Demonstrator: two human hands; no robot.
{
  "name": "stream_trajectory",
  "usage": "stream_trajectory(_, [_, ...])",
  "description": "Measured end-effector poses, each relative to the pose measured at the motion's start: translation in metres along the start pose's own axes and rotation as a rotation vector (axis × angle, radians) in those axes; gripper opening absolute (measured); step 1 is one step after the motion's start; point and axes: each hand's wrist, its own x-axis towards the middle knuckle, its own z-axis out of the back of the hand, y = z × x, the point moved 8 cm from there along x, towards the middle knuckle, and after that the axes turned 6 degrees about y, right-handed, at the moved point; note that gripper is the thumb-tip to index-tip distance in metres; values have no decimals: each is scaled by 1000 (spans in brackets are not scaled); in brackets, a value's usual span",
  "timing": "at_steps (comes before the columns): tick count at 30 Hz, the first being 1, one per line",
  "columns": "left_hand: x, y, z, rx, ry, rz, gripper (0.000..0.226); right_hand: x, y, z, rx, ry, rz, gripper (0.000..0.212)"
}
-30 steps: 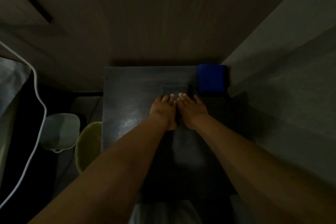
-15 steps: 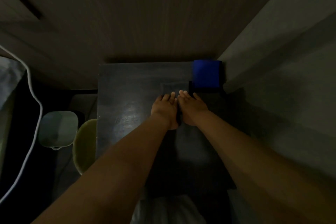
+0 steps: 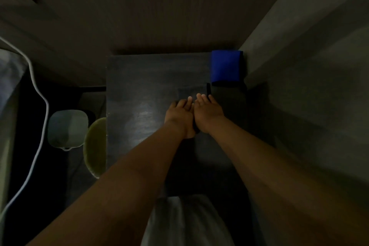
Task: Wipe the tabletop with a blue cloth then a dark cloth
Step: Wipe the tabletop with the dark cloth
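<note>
- Nearest the person, the left hand (image 3: 179, 118) and right hand (image 3: 207, 114) lie side by side, palms down and fingers straight. They press flat on the dark cloth (image 3: 187, 92), and neither curls round it.
- Just beyond the fingertips, the dark cloth's far edge shows on the table (image 3: 135, 86). It sits slightly nearer the person than a second ago, so the hands seem to be dragging it back in a wiping stroke.
- At the far right corner, the blue cloth (image 3: 226, 66) lies folded, untouched and unmoved. Its pass looks finished and the dark pass under way.
</note>
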Motion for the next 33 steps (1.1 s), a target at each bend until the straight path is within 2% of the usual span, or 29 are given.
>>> stream_trajectory(3, [-1,0,-1,7,0,3,94,-1,0,0,2,-11,-14,66])
stream_trajectory(18, [13,-39,10,34,-27,-36,93,-11,-44,-13,-45,20,-20,76])
stream_trajectory(25, [23,-72,21,74,-11,-74,90,-17,-79,-26,9,15,-39,62])
stream_trajectory(33, [37,-106,33,70,-11,-108,90,-24,-115,-37,-36,52,-91,72])
